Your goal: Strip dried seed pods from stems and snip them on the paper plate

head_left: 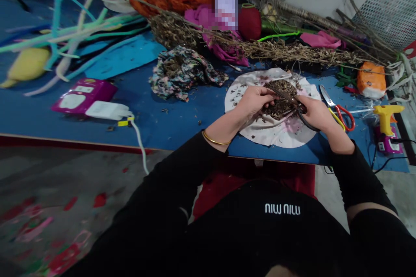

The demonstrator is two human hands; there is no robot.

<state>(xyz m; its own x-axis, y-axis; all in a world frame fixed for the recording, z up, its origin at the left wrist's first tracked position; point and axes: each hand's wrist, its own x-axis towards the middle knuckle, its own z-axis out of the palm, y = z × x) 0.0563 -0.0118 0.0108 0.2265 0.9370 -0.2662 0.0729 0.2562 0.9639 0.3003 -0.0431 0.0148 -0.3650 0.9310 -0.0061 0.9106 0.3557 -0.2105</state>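
A round white cloth point(286, 136) lies on the blue table, with a heap of dried brown plant bits point(281, 106) in its middle. Over the heap, my right hand point(315, 112) grips dark-handled scissors point(307, 122), whose blades point left toward my other hand. My left hand point(255, 103) is closed, fingertips pinched near the blade tips; what it pinches is too small to make out, perhaps hidden by the fingers. Loose crumbs are scattered over the cloth around both hands.
Red-and-yellow-handled scissors point(338, 110) and a yellow glue gun point(386, 117) lie at the right. Dried stalks point(279, 52) stretch along the back. Left are a floral cloth bundle point(182, 71), a purple box point(84, 95) with a white plug, and colourful foam-like strips point(71, 39).
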